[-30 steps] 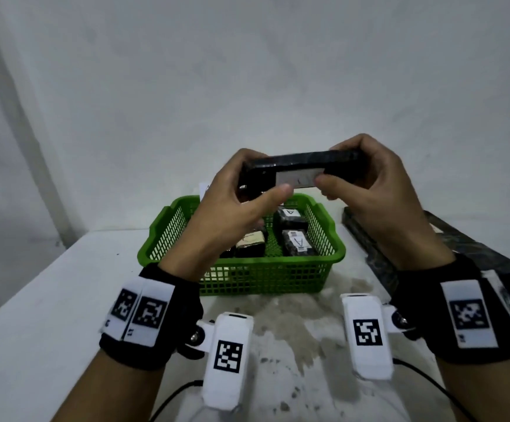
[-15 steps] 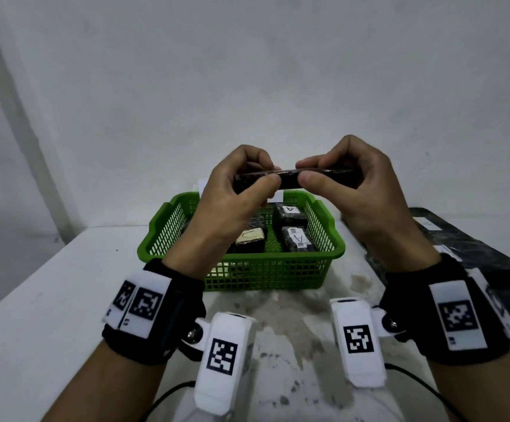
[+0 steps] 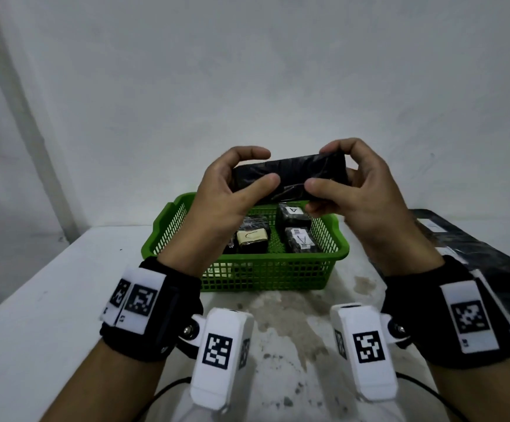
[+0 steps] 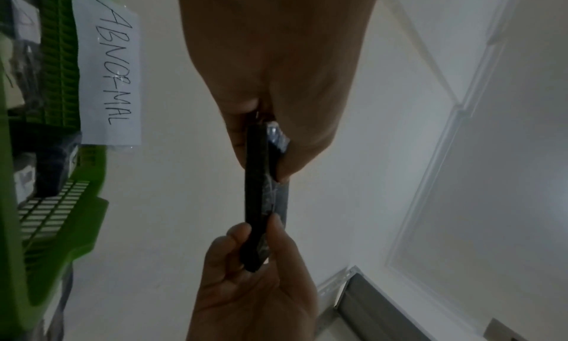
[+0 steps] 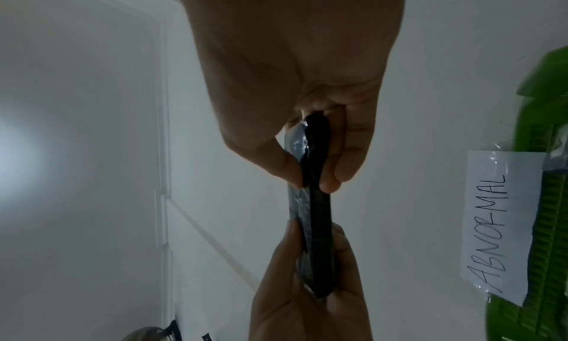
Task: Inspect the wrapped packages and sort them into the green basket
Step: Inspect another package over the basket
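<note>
Both hands hold a black package up over the green basket for inspection.

The left hand (image 3: 220, 193) and right hand (image 3: 360, 190) each pinch one end of the package (image 3: 290, 178), fingers (image 3: 255, 153) curled over its top edge and thumbs on the near face, above the basket (image 3: 247, 272) on the table (image 3: 49, 287). Smaller packages (image 3: 301, 239) already lie in the basket, and a sign (image 4: 107, 66) on it reads ABNORMAL. To inspect well, they should probably keep the pinch light at the ends, turn every face to view, check the wrap, then lower it into free space.
</note>
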Available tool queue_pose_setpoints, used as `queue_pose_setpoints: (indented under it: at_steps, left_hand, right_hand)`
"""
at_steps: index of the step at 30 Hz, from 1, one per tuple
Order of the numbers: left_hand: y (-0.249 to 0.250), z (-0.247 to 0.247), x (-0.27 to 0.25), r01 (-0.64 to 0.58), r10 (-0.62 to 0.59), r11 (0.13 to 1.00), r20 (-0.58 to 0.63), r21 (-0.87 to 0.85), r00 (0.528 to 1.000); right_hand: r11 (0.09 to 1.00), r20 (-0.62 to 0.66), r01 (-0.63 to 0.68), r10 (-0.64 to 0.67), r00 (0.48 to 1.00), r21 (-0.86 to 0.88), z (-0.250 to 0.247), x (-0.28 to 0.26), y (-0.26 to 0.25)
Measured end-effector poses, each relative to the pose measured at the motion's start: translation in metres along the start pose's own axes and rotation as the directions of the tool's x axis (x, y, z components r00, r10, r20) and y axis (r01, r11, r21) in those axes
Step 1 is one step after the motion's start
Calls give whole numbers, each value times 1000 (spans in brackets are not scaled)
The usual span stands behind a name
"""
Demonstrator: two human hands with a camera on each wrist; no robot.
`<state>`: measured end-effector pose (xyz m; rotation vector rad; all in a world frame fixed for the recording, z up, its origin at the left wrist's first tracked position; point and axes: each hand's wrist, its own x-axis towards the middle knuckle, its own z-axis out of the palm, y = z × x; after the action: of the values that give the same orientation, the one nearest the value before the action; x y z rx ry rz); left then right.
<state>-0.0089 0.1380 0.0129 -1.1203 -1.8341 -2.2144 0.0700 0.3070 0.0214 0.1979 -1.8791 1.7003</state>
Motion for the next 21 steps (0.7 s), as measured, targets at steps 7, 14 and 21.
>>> queue_pose_setpoints:
  at_steps: [7, 14, 21]
  left_hand:
    - [9, -1, -4, -53, 52, 977, 13, 205, 999]
    - [3, -4, -1, -7, 5, 998, 46, 56, 999]
    - [-2, 0, -2, -84, 78, 992, 68, 97, 995]
  right_hand:
    - [994, 54, 106, -105, 993, -20, 0, -2, 1]
    - [997, 57, 51, -54, 997, 65, -1, 1, 2]
    - [996, 21, 82, -83, 996, 42, 1, 4, 8]
